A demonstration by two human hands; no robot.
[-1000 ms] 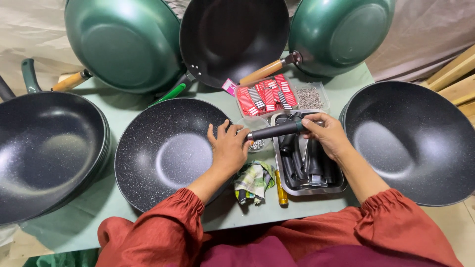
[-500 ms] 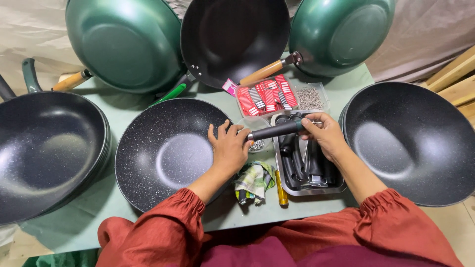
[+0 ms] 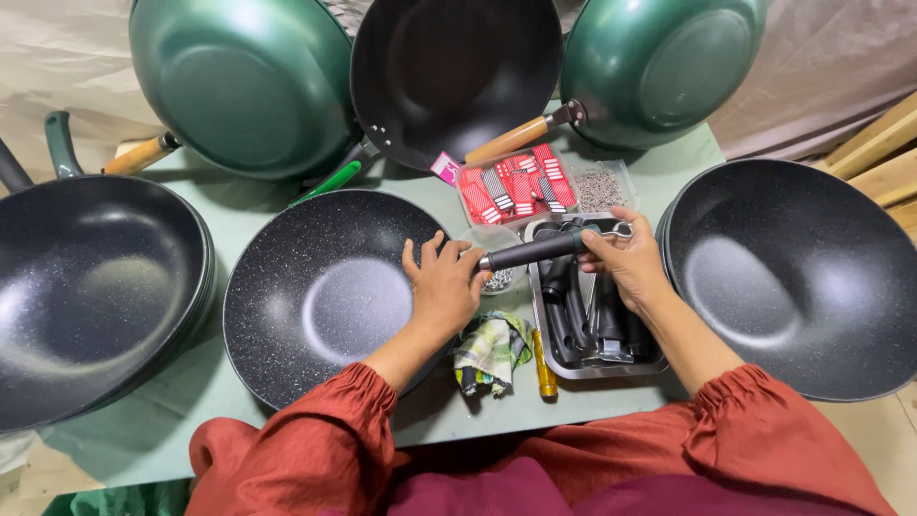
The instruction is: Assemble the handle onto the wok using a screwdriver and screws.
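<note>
Two bare hands meet over a pale green bench [image 3: 287,205]; the left hand [image 3: 444,287] lies with its fingers spread and resting flat on the rim of a round, speckled black wok [image 3: 320,296], holding nothing closed; the right hand [image 3: 626,263] has its fingers curled shut round the far end of a slim, matt black handle [image 3: 530,251], which lies level between the two hands, its metal tip meeting the wok's rim at the left fingertips. Six woks show in all: three glossy green-backed ones leaning at the rear, the middle one [image 3: 454,72] turned to show its dark inside, and three dark ones lying flat, counting the wide one at left [image 3: 86,296] and the speckled one at right [image 3: 798,277]; two rear woks carry pale wooden handles. One shallow steel tray [image 3: 659,368] below the right hand holds more black handles, their number hard to tell; one clear box [image 3: 516,186] holds red packets; beside it a second clear box [image 3: 602,186] holds small metal parts too fine to make out. One crumpled striped cloth [image 3: 489,349] and one yellow-handled tool [image 3: 544,368] lie at the bench's near edge; red sleeves cover both forearms; the outer woks are cut off by the frame.
</note>
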